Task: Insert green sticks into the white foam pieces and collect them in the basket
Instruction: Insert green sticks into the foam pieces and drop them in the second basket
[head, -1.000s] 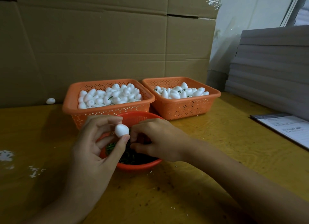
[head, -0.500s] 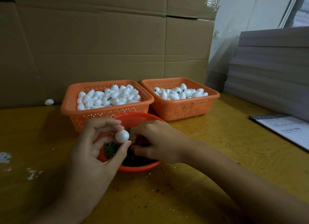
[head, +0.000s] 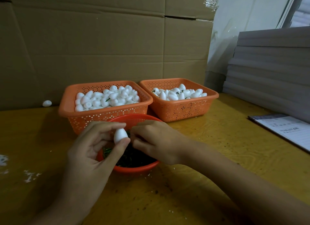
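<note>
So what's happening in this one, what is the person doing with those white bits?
A person works at a wooden table. The left hand holds one white foam piece between thumb and fingers above a red bowl of green sticks. The right hand pinches what looks like a single stick at the piece's side; how far in it sits is hidden. Behind, the left basket and the right basket hold many foam pieces.
</note>
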